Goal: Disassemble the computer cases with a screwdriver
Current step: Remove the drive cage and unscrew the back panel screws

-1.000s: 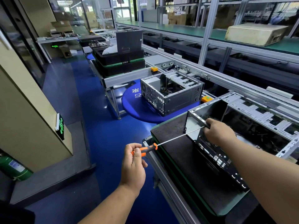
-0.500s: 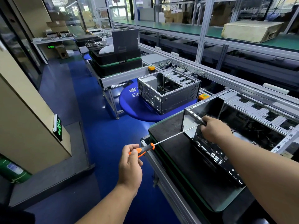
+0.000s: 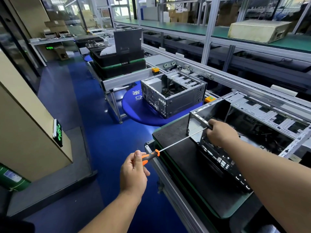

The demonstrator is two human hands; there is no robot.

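An open metal computer case lies on a black mat on the workbench at the right. My right hand grips the upper edge of the case's rear panel. A long screwdriver with an orange and black handle runs from my left hand to the rear panel; its tip is hidden under my right hand. My left hand grips the handle, out past the bench's edge. A second open computer case stands further back on a blue round surface.
Black trays are stacked on a grey cart behind the second case. A conveyor rail runs along the right, with green shelving above. A tan cabinet stands at the left across the blue floor aisle.
The view has shifted slightly. Both hands keep their holds on the screwdriver and the case; the screwdriver stays in place at the rear panel.
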